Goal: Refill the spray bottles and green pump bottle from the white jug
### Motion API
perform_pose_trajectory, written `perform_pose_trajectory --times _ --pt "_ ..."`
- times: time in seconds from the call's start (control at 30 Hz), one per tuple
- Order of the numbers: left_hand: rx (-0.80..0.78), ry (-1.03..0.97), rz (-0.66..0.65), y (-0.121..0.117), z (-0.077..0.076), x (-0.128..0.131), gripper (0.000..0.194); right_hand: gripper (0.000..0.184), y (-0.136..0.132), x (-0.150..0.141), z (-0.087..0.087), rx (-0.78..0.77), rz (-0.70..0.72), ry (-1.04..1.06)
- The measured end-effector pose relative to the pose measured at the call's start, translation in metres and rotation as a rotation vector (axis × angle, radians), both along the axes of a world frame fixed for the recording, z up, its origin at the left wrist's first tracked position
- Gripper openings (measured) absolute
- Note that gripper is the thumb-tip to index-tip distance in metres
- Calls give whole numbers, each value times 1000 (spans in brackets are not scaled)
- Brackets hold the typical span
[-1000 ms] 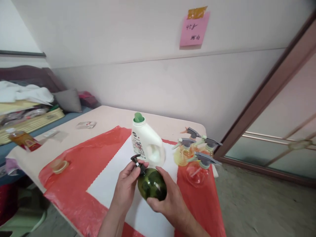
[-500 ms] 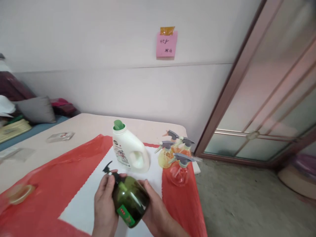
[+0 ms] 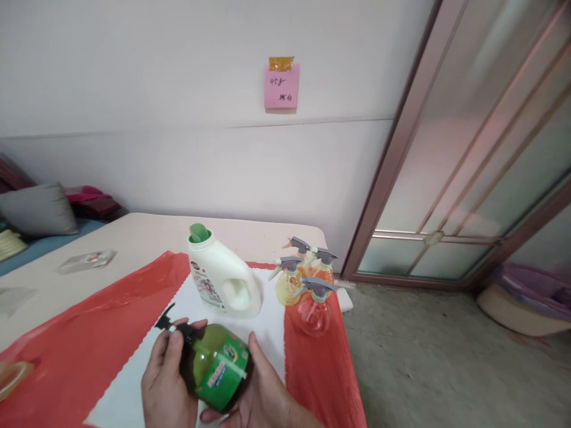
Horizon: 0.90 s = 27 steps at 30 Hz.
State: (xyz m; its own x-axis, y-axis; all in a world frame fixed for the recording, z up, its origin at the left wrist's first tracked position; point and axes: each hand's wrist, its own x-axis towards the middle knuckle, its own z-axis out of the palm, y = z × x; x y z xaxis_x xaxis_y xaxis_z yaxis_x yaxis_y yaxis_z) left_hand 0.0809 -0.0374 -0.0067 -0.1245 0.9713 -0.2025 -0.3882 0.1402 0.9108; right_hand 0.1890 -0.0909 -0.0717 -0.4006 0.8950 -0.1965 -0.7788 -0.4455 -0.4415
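Observation:
A dark green pump bottle (image 3: 218,362) with a black pump head and a bright green label lies tilted between my hands, above a white cloth (image 3: 129,374). My left hand (image 3: 167,374) is closed round its neck, just below the pump. Its base end rests against my right hand (image 3: 263,380), whose fingers curl beneath it and thumb lies along the side. Just beyond stands a white detergent jug (image 3: 223,276) with a green spout and a hollow handle, touched by neither hand.
Clear spray bottles with grey triggers, including a red one (image 3: 314,312), stand at the table's right edge. Red sheeting (image 3: 111,321) covers part of the table. A tape roll (image 3: 15,377) lies at left, a plastic packet (image 3: 87,260) further back. A pink note (image 3: 281,89) is on the wall.
The pump bottle has been turned in my hands, so its large green label now faces up. The view has shifted slightly to the right.

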Motion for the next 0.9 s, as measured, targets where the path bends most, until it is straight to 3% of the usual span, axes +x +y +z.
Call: perform_pose_trajectory --times 0.03,0.13,0.17,0.27,0.33,0.43,0.5,0.53,0.63,0.73,0.8,0.9 --pt "7 2 46 2 1 -1 40 95 -1 -1 3 29 -79 -54" --pt "32 12 56 5 5 -4 39 110 -4 -1 7 58 -276 -171" --pt "38 13 31 5 6 -5 39 107 -4 -1 6 53 -249 -171" --pt "32 8 -39 4 6 -6 38 103 -2 2 -3 17 38 -119" --pt "25 -5 -27 4 3 -6 37 106 -2 1 -4 1 74 -131" --pt "38 -45 30 5 -1 -6 34 85 -6 -2 6 19 -243 -231" --pt "53 -67 46 6 -2 -6 34 92 -9 -2 13 58 -415 -316" --pt "56 -68 41 6 -2 -6 34 93 -9 -2 14 62 -429 -342" --pt "52 -50 -7 5 -2 -5 37 80 -5 3 9 -56 -166 -250" --pt "41 -39 -61 3 -4 -3 38 108 -1 6 1 -224 100 -106" --pt "37 -40 -56 3 -5 -2 37 109 -2 6 3 -227 79 -103" --pt "52 -38 -13 3 -5 -2 36 70 -8 5 15 -97 -197 -147"
